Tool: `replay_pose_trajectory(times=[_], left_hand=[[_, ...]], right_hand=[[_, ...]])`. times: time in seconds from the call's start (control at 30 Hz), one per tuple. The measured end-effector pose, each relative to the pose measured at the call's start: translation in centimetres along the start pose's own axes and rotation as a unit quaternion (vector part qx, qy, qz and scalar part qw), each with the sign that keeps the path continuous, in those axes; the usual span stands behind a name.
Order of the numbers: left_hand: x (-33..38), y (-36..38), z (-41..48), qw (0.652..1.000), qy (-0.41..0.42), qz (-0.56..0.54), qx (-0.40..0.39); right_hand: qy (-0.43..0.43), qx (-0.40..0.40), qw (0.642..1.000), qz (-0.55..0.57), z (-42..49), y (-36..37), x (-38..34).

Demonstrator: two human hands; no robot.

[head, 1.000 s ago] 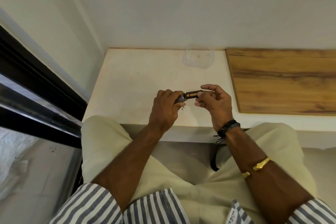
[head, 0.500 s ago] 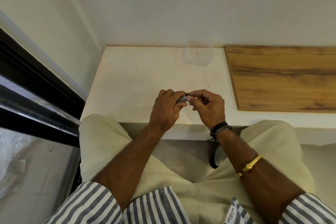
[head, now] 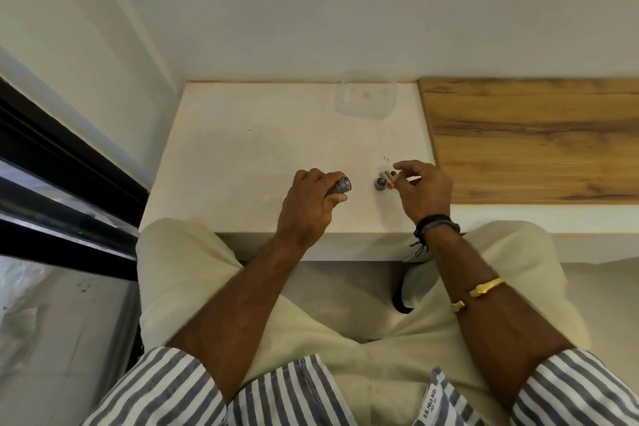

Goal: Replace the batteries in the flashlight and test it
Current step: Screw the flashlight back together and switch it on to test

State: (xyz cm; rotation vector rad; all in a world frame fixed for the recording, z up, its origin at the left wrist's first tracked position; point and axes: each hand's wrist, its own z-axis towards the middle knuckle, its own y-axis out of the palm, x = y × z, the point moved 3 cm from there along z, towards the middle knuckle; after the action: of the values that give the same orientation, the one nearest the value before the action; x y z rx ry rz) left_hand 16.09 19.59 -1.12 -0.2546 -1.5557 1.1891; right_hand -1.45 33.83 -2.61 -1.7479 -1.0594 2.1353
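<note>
My left hand [head: 309, 206] is closed around the grey flashlight body [head: 340, 185], whose open end points right, just above the white table [head: 242, 149]. To its right a small dark round cap [head: 380, 182] rests on the table. Touching the cap lies a battery [head: 390, 179] with an orange end. My right hand [head: 423, 192] hovers at the battery's right side with its fingers spread, the index fingertip right beside it. Whether that fingertip touches the battery is unclear.
A clear plastic container [head: 364, 97] sits at the back of the table by the wall. A wooden board [head: 536, 138] covers the surface to the right. A dark window frame [head: 52, 166] runs along the left. My knees are under the table's front edge.
The hands, joined at the flashlight before, have separated. My right hand moved right and down to the table, where the cap and battery now lie. My left hand still holds the body.
</note>
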Motion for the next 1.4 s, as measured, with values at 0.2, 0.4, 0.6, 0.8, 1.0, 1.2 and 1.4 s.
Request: replay_pose_trajectory(times=[0.2,0.4,0.6,0.8,1.0,1.2,1.4], left_hand=[[-0.4,0.5,0.0,1.0,0.0,0.005,-0.011],[-0.6,0.8,0.2,1.0,0.003,0.001,-0.011],[-0.5,1.0,0.3,1.0,0.013,-0.007,-0.009],[-0.9,1.0,0.5,0.997,-0.022,-0.058,0.041],[-1.0,0.6,0.3,0.996,-0.01,-0.058,0.066],[-0.8,0.4,0.1,0.996,0.026,-0.04,0.07],[-0.7,0.3,0.1,0.996,0.038,-0.041,0.064]], right_hand=[[-0.024,-0.08,0.984,-0.155,0.2,2.3,0.4],[-0.026,-0.088,0.977,-0.191,0.4,3.2,0.9],[-0.035,-0.08,0.984,-0.154,-0.1,2.9,-0.1],[-0.051,-0.057,0.995,0.063,-1.7,1.7,-3.3],[-0.093,-0.106,0.984,0.113,-3.2,1.3,-5.3],[-0.113,-0.148,0.976,0.116,-3.7,0.6,-5.7],[-0.153,-0.159,0.972,0.078,-3.6,0.7,-5.4]])
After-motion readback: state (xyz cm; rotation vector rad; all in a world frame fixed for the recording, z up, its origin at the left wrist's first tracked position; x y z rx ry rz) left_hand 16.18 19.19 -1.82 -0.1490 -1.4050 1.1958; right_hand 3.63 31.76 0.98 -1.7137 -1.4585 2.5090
